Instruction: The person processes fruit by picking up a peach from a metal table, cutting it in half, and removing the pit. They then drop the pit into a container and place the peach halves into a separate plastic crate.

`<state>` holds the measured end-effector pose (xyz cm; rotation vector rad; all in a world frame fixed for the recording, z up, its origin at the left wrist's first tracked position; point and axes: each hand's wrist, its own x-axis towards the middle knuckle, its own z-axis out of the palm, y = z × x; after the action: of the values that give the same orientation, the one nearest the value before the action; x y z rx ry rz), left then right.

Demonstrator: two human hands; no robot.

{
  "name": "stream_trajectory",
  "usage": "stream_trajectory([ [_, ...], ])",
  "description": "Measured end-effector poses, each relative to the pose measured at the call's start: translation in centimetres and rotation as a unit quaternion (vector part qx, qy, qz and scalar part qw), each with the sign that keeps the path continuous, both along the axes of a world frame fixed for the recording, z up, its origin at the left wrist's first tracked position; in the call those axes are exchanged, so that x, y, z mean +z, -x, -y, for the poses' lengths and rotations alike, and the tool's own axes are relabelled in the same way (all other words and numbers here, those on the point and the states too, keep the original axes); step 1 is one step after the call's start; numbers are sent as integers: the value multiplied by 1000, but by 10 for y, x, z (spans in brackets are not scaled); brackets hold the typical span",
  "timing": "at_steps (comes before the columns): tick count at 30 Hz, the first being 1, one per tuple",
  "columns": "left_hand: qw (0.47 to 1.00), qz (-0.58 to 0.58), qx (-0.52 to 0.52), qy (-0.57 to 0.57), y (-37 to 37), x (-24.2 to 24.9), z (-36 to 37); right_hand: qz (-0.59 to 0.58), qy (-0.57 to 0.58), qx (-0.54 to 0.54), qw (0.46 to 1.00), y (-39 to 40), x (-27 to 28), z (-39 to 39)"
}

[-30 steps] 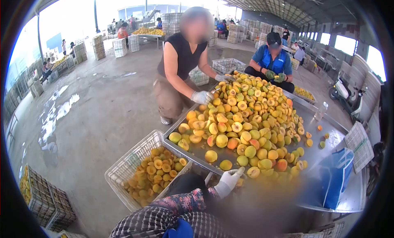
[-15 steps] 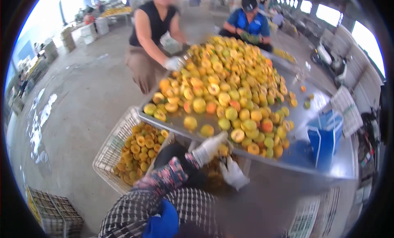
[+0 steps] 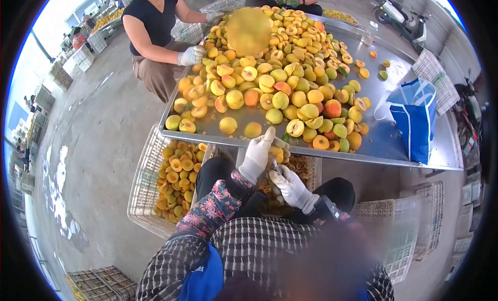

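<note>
My left hand (image 3: pixel 258 155), in a white glove, is closed around a yellow peach (image 3: pixel 278 154) just in front of the metal table's near edge. Against that fruit I see a small metal pitting tool (image 3: pixel 275 166), its handle in my right hand (image 3: pixel 291 187), also white-gloved and closed. The tool's tip is partly hidden by the peach and fingers. Under both hands stands a crate (image 3: pixel 315 172) with brownish scraps in it. A white crate (image 3: pixel 139 189) to the left holds pitted peach halves (image 3: pixel 179 179).
Whole and halved peaches (image 3: pixel 290 83) are heaped on the metal table (image 3: pixel 381 140). A blue bag (image 3: pixel 412 122) and a glass jar (image 3: pixel 369 34) stand on its right side. A co-worker (image 3: pixel 153 29) sits at the left edge, another across. Stacked crates (image 3: pixel 389 213) stand at lower right.
My view has tilted downward and steadied, so the table sits higher in it. Both hands remain together at the peach, with the tool now visible. The co-worker's gloved hand has shifted along the heap.
</note>
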<state>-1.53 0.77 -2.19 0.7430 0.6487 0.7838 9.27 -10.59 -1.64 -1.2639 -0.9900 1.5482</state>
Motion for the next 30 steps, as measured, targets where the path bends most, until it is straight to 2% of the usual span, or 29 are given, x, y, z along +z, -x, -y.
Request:
stream_trajectory([
  [1, 1000, -2, 9, -5, 0, 1, 1, -101, 113, 4, 988, 5, 13, 4],
  [9, 998, 55, 23, 20, -2, 7, 7, -336, 156, 34, 928, -3, 11, 7],
  [12, 1000, 20, -6, -11, -2, 11, 9, -425, 188, 51, 884, -10, 1, 7],
  [13, 996, -25, -59, -63, -2, 3, 2, -451, 197, 61, 869, -14, -3, 8],
  [15, 995, -19, -81, -52, -7, -1, 4, -488, 202, 75, 846, -21, -11, 12],
  [16, 991, -2, -107, -77, -9, -4, 4, -489, 196, 79, 846, -24, -13, 16],
  [19, 988, 44, -151, 7, -18, -18, 9, -535, 168, 126, 818, -36, -35, 26],
  [23, 979, -9, -197, 41, -21, -33, 14, -498, 190, 95, 841, -44, -44, 41],
  [27, 979, 29, -114, 164, -21, -41, 8, -470, 170, 112, 859, -46, -37, 38],
  [28, 980, 76, -126, 135, -15, -41, 3, -462, 163, 103, 866, -48, -34, 41],
  [29, 973, 126, -110, 156, -10, -41, 2, -407, 161, 81, 896, -51, -31, 43],
  [30, 974, 100, -84, 186, -7, -32, -1, -351, 161, 63, 920, -53, -28, 39],
])
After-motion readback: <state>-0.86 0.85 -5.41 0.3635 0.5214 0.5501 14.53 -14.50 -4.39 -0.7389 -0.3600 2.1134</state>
